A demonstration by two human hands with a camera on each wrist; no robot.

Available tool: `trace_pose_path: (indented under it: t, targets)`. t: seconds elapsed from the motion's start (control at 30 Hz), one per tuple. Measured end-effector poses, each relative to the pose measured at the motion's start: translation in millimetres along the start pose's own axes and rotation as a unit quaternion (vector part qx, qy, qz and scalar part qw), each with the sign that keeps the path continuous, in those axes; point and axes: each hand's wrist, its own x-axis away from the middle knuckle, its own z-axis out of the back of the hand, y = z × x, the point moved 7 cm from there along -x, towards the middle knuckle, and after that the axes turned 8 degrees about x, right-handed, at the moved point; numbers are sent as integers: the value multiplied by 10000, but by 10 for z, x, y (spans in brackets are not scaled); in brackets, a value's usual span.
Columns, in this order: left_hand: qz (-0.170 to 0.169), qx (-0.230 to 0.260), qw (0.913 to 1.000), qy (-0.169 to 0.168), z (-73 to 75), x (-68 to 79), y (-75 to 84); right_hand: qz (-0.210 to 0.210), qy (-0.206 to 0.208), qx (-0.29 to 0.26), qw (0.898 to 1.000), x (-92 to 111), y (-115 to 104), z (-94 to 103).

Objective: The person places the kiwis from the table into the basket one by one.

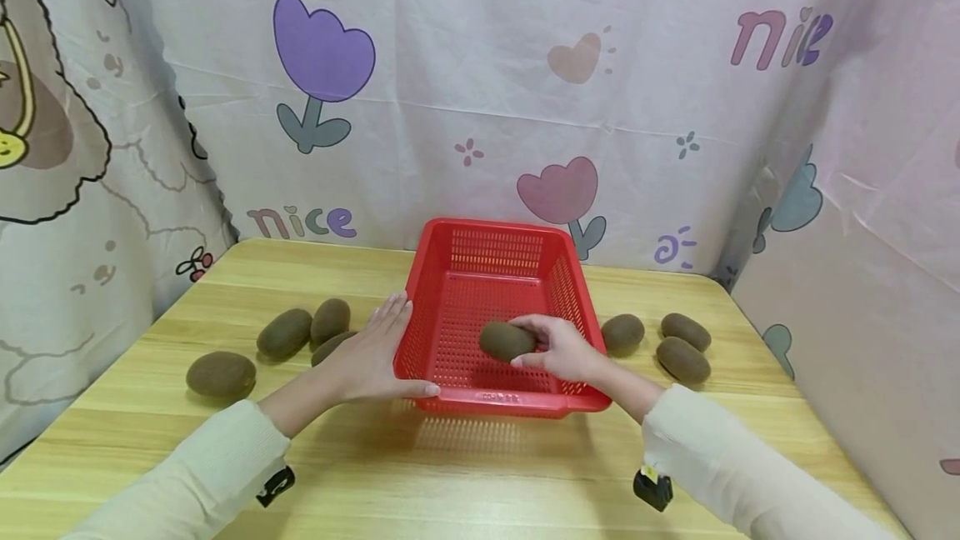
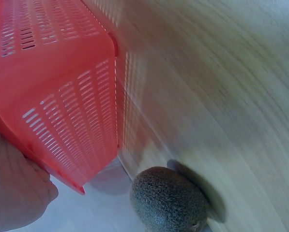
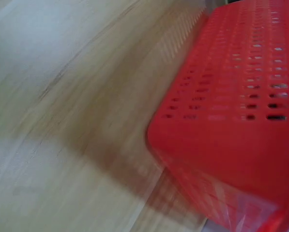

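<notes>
A red plastic basket (image 1: 495,398) with slotted walls sits on the wooden table. Over its inside, my right hand (image 1: 558,348) holds a brown kiwi (image 1: 504,342) between thumb and fingers, near the front wall. My left hand (image 1: 375,352) rests against the basket's left front corner, fingers straight along the left rim and the thumb on the front rim. In the left wrist view, part of that hand (image 2: 18,188) shows beside the basket wall (image 2: 71,116). The right wrist view catches only the basket's outer side (image 3: 221,111) and table; the right hand is out of that view.
Left of the basket lie several kiwis, among them a near one (image 1: 221,375) and one partly hidden behind my left hand (image 1: 330,348). Three more are on the right, the closest kiwi (image 1: 622,334) beside the basket. A patterned curtain (image 1: 465,107) hangs behind the table (image 1: 360,473).
</notes>
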Motion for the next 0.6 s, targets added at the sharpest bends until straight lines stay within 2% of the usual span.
trace_pose_path:
  t: [0.13, 0.27, 0.4, 0.6]
  targets:
    - [-17, 78, 10000, 11, -18, -1, -4, 52, -754, 355, 9965, -52, 19, -182]
    - [-38, 109, 9999, 21, -35, 2, -7, 49, -1303, 661, 9893, -65, 38, -312]
    - [-17, 100, 9999, 63, -25, 5, -14, 94, -1495, 907, 9845, -72, 40, -362]
    - [-23, 91, 9999, 73, -12, -11, -25, 41, -1509, 1041, 9830, -63, 38, -330]
